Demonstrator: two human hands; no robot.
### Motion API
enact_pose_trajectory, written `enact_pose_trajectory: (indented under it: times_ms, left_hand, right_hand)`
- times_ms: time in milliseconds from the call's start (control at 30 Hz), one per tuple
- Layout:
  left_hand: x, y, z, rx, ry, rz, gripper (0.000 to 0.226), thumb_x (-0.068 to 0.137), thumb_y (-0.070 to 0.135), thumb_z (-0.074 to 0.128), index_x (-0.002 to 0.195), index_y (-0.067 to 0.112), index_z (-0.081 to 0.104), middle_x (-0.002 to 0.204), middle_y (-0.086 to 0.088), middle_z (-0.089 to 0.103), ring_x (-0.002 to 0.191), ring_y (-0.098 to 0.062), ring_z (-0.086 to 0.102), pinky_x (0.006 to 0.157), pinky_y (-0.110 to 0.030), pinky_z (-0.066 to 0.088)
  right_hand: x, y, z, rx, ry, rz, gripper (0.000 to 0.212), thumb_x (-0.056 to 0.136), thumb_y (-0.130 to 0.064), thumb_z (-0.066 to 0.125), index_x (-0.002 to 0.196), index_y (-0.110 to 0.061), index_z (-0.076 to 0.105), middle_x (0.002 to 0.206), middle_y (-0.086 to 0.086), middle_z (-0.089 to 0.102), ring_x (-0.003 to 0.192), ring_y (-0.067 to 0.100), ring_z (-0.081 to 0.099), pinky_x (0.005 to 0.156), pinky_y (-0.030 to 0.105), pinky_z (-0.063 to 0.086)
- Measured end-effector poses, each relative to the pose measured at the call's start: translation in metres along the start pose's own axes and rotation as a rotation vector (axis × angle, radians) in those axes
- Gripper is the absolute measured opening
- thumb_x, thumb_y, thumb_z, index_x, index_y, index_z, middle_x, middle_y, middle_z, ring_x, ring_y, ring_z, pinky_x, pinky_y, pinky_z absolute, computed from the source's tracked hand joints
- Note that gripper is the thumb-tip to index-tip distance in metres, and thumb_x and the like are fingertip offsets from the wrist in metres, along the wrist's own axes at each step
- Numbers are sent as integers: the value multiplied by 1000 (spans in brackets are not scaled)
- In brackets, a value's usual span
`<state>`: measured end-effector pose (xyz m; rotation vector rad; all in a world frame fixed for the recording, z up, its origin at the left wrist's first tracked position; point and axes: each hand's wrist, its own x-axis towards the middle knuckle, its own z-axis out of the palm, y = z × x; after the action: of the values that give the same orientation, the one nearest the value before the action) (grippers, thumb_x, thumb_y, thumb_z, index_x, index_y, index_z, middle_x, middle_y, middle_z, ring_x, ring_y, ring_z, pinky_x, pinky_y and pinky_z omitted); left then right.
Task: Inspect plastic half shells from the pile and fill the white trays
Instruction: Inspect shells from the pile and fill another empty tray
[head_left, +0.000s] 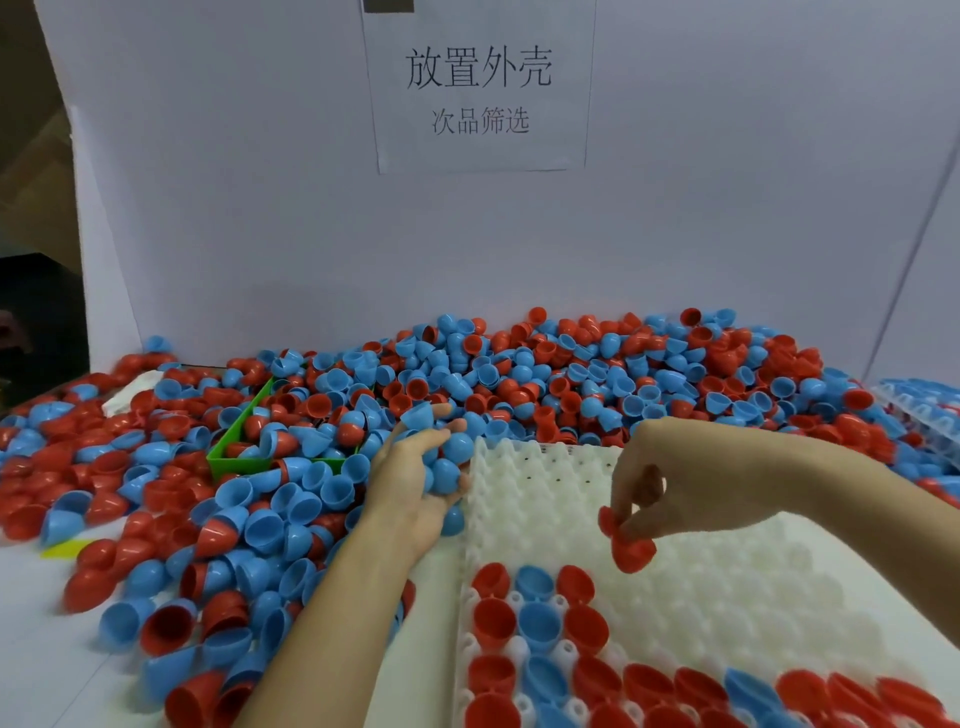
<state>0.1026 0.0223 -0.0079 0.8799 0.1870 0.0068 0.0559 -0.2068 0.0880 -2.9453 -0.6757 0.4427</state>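
A big pile of red and blue plastic half shells (571, 374) covers the table's back and left. In front lies a white dimpled tray (545, 493); red and blue shells fill its near rows and three short columns at its left. My left hand (410, 488), palm up beside the tray's left edge, holds several blue half shells (447, 457). My right hand (660, 488) hangs over the tray's middle and pinches red half shells (631, 551) just above empty dimples.
A green open box (234, 447) sits half buried in the pile at the left. A second filled tray (924, 405) lies at the far right. A white board with a printed paper sign (478, 88) walls the back. A yellow scrap (67, 548) lies at the left.
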Motion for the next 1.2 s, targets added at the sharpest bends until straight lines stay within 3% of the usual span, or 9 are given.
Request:
enact_pose_trajectory:
  times_ms: [167,300,400,600,733,933,1033,1133,1200]
  left_hand:
    - [-2,0,1,9,11,16,22,93,0,53,96,14,70,87,-7,74,72,-20,63,47,-27,46]
    - [-3,-1,2,30,4,11,22,95,1,53,101,14,69,84,-6,75,74,-20,63,49,-26,47]
    - [-4,-1,3,32,-10,-1,22,95,1,52,103,13,68,92,-9,72,74,-21,61,48,-27,46]
    - [-8,0,4,11,-61,-52,21,96,3,53,104,13,69,104,-12,70,83,-23,60,49,-27,48]
    - [-9,-1,4,54,-95,-34,20,95,3,55,102,14,70,103,-11,72,85,-22,61,52,-28,49]
    - [-10,-2,5,238,-123,70,22,94,2,61,108,14,72,100,-9,76,89,-21,65,54,-30,50]
    - [-10,-1,3,281,-119,117,23,94,4,64,111,17,72,99,-8,76,85,-21,62,51,-30,48]
    - [-10,-2,0,368,-147,171,26,95,9,64,116,24,71,99,-8,73,78,-19,59,56,-30,48]
    - [-11,-2,-1,452,-185,219,21,96,12,63,105,28,75,91,-6,71,74,-17,57,57,-28,48]
  right_hand:
    - [-11,-10,22,-55,-106,13,19,88,-43,72,104,-32,75,74,-15,63,59,1,54,50,14,41]
    - [-11,-18,43,-94,-63,36,15,88,-35,73,98,-25,76,83,-14,60,84,16,65,61,25,51]
    - [-12,-20,47,-146,-27,48,18,89,-34,71,100,-20,75,89,-8,64,88,23,66,66,32,54]
    - [-18,-17,36,8,-48,32,20,91,-42,68,108,-33,75,88,-18,65,84,7,64,62,19,50]
    - [-7,-11,16,18,141,5,17,95,-34,65,106,-28,76,90,-23,69,75,-11,63,63,7,49]
    - [39,-37,10,241,510,-104,20,99,-35,58,105,-24,73,95,-17,69,77,-4,62,71,15,51]
    - [65,-57,14,465,679,-63,13,98,-35,59,101,-26,68,86,-16,65,73,-1,62,58,11,48]
    - [83,-72,17,616,679,-19,13,94,-39,65,94,-26,68,80,-13,67,70,2,65,48,5,44]
    - [90,-76,16,643,648,6,13,91,-31,71,79,-28,68,75,-10,69,68,4,66,49,7,46]
